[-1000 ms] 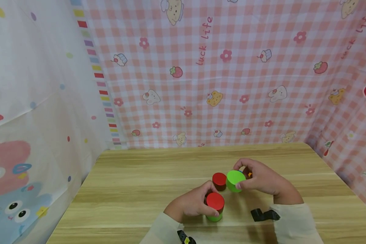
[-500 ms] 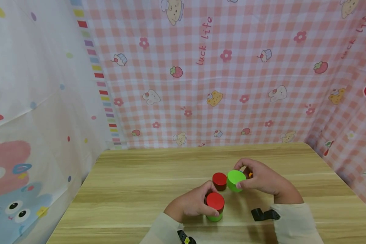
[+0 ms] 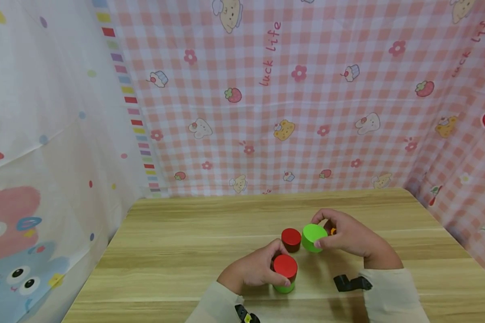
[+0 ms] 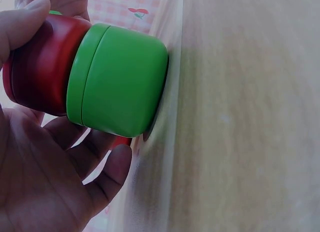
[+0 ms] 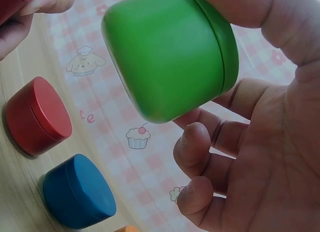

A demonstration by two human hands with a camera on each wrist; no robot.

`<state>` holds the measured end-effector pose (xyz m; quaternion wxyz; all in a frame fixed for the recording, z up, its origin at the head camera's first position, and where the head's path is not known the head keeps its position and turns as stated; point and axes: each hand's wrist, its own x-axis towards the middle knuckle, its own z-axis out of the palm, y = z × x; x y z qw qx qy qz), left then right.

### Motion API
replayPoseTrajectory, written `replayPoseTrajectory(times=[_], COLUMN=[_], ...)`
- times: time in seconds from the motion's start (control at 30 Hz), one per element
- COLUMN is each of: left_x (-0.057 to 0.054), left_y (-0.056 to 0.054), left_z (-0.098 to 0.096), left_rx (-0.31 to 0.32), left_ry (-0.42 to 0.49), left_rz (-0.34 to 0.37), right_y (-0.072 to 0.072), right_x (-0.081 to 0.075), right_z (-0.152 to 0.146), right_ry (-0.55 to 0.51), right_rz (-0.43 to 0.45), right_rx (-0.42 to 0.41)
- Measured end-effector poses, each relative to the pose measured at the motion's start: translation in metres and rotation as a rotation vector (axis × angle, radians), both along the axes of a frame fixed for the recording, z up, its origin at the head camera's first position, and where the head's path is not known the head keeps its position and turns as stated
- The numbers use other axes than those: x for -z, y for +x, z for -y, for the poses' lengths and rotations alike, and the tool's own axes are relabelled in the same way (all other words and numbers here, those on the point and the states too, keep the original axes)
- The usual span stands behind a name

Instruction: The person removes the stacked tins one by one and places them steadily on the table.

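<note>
My left hand (image 3: pixel 258 268) grips a small round red tin (image 3: pixel 285 266) between thumb and fingers. This tin sits on top of a green lidded tin (image 4: pixel 120 81) whose base is at the table, as the left wrist view shows. My right hand (image 3: pixel 345 237) pinches another green tin (image 3: pixel 313 237) by its sides. The right wrist view has that green tin tilted and raised above the table. A second red tin (image 3: pixel 291 240) stands just left of it. Beyond the right hand, a blue tin (image 5: pixel 80 192) shows in the right wrist view.
Part of an orange thing (image 3: pixel 333 231) peeks out behind the right hand's fingers. The wood-grain table (image 3: pixel 178 251) ends at a pink checked cloth (image 3: pixel 250 116) at the back. Printed cloths also hang at both sides.
My right hand has drifted slightly right and away from me with the green tin, widening the gap to the standing red tin. The left hand and its stack have stayed put.
</note>
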<state>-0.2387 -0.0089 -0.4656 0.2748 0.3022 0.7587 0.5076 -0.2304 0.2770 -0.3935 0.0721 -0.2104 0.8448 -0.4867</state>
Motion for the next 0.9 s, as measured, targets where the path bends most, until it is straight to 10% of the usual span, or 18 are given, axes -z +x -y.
replayPoseTrajectory(times=[0.9], left_x=[0.0], left_y=[0.0007], left_z=[0.0001], left_rx=[-0.003], left_ry=[-0.011], left_rz=[-0.008], right_y=[-0.0002], right_x=[-0.0002], right_z=[-0.0094], right_ry=[0.019], right_rz=[-0.004], right_rx=[0.045])
